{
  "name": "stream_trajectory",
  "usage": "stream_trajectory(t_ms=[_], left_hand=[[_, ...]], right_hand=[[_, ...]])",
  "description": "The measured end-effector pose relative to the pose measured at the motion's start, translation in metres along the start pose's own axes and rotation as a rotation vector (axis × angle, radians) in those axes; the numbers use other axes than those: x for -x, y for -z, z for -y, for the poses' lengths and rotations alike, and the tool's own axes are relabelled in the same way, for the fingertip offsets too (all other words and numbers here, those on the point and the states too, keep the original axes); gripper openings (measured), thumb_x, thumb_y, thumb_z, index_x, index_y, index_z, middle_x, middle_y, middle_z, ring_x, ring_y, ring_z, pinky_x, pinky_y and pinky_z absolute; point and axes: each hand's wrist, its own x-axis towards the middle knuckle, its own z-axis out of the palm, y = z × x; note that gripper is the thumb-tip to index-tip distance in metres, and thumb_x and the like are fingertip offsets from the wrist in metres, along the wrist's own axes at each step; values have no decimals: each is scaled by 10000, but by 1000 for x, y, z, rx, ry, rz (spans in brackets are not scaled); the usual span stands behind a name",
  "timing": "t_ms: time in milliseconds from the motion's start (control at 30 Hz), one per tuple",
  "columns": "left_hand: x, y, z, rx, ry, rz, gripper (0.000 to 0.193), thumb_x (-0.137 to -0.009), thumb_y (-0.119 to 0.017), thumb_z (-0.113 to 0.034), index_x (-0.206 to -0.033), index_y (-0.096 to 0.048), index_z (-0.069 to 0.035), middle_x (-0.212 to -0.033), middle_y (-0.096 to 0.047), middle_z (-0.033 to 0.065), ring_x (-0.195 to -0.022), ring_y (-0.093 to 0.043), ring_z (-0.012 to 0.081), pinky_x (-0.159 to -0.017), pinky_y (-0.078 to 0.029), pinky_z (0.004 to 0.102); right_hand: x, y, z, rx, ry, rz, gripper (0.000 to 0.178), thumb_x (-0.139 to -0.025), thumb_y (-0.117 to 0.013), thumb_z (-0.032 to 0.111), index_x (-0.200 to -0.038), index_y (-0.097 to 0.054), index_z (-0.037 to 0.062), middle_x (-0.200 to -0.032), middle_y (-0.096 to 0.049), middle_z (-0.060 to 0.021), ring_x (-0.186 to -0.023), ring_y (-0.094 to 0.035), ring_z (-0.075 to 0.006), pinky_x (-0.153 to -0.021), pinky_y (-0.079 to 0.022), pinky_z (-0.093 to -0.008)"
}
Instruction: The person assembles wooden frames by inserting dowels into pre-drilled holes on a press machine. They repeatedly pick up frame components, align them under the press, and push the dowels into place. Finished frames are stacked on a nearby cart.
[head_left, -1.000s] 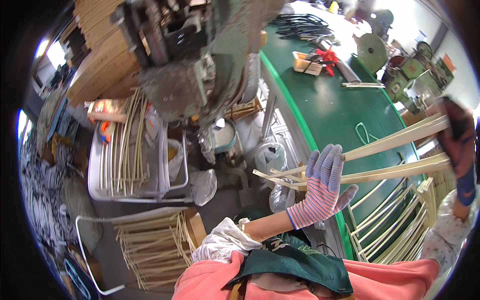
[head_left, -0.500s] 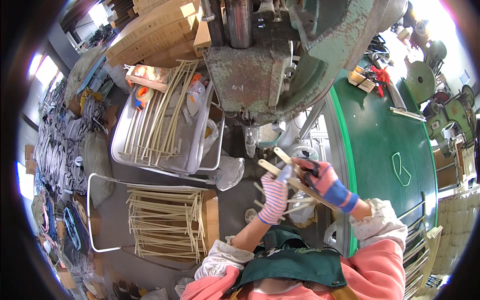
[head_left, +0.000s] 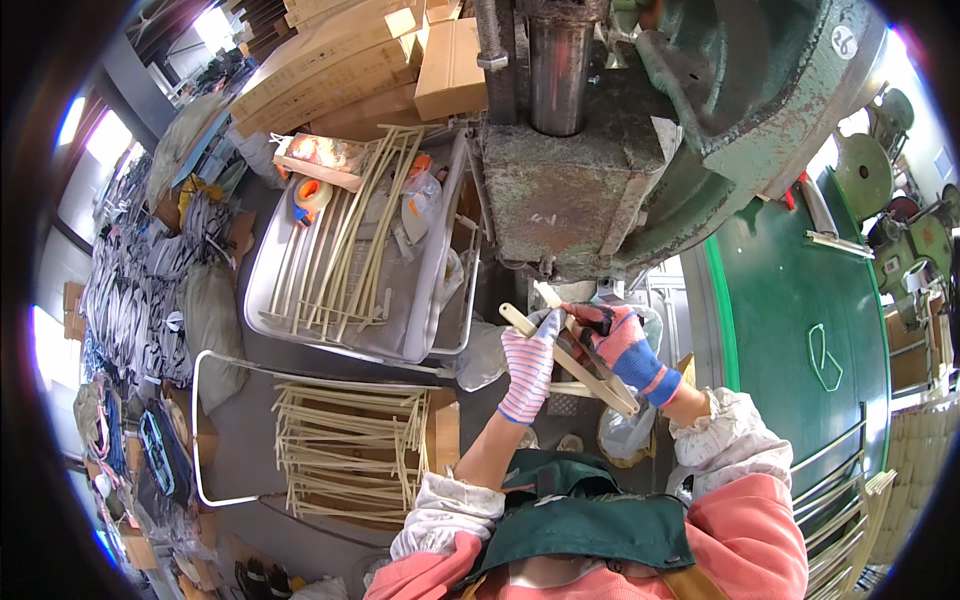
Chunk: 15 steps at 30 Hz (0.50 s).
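My left hand (head_left: 527, 372), in a white glove with pink and blue stripes, is closed round several pale flat strips (head_left: 517, 320) with rounded ends. Held slantwise in front of me, they reach from upper left to lower right, just below the press head. My right hand (head_left: 622, 348), in a pink and blue glove with dark fingertips, is closed on the same strips from the right side. Its fingers meet the left fingertips near the upper ends. How many strips each hand grips is partly hidden by the gloves.
Ahead stands a worn green press (head_left: 560, 190). A white tray (head_left: 425, 310) at left carries long strips and an orange tape roll (head_left: 312, 196). Nearer lies a pile of strips (head_left: 345, 450) on cardboard. On the right is a green table (head_left: 775, 290) with a bent wire piece (head_left: 825, 358).
Both hands have moved slightly up and left with the strips. My view has shifted, so the press sits farther right and lower in it.
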Motion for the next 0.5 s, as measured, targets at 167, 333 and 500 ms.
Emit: stream_trajectory(t_ms=[167,333,500], left_hand=[[-2,0,6,28,72,-38,91,-795,-661,-86,-828,-678,-2,-659,-581,-25,-554,-479,54,-504,-375,224],[-3,3,13,47,207,-124,85,-752,-698,-73,-803,-692,-6,-675,-563,-58,-563,-452,44,-513,-359,235],[-14,20,18,25,240,-7,89,-768,-685,-59,-852,-673,-31,-670,-588,-20,-530,-506,59,-454,-370,199]], right_hand=[[-17,29,-7,-106,-204,135,272,-872,-470,-38,-1115,-585,6,-779,-632,-47,-683,-644,-137,-595,-551,-273],[-76,58,-53,35,-123,79,216,-855,-507,-16,-1035,-615,35,-773,-656,-45,-695,-651,-155,-612,-544,-301],[-115,60,-110,171,-87,142,206,-867,-497,-1,-1037,-608,33,-804,-652,-48,-723,-644,-160,-635,-537,-305]])
